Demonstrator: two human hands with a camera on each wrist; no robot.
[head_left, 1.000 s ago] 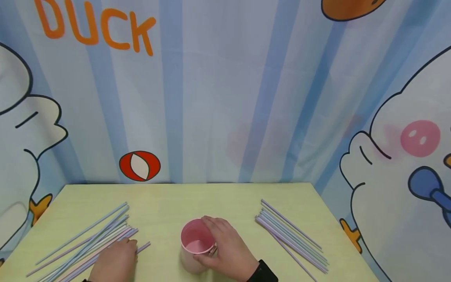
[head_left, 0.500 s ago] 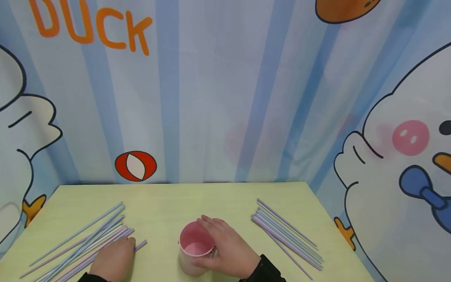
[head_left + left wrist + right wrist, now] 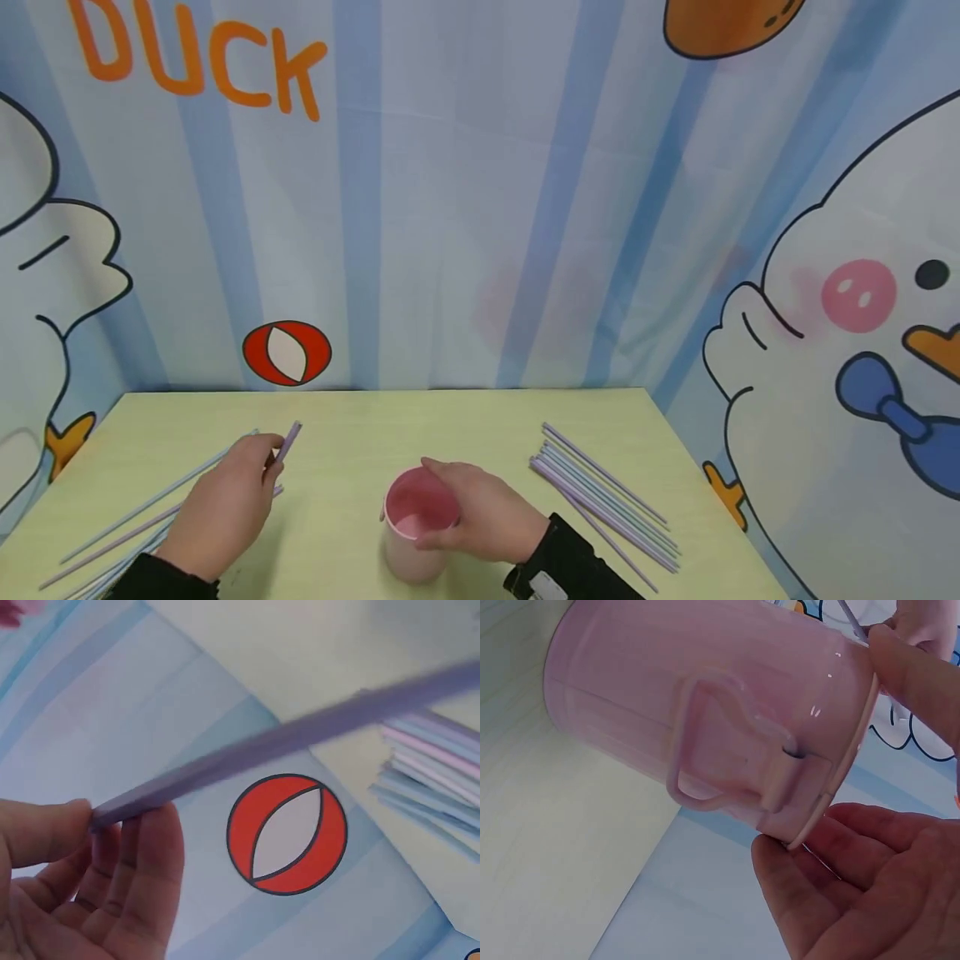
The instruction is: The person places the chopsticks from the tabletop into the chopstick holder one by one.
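In the head view, my left hand [image 3: 225, 504] is raised over the left part of the table, pinching a thin purple stick [image 3: 289, 440] near one end. The left wrist view shows the same purple stick [image 3: 285, 746] slanting up and away from thumb and fingertips. At the table's middle front stands a small pink bucket [image 3: 412, 560], upright, its mouth facing up. My right hand [image 3: 491, 515] grips its rim from the right side, thumb at the near edge. A folding wire handle [image 3: 681, 754] hangs on the bucket's side in the right wrist view.
Pale blue and purple sticks [image 3: 135, 511] lie loosely on the left, partly under my left arm. Another bundle of sticks [image 3: 607, 502] lies to the right of the bucket. A blue-striped cartoon curtain [image 3: 450, 208] hangs behind the yellow table [image 3: 420, 417].
My left hand has lifted off the left pile, moving up and away with a purple stick. My right hand stays on the bucket's rim.
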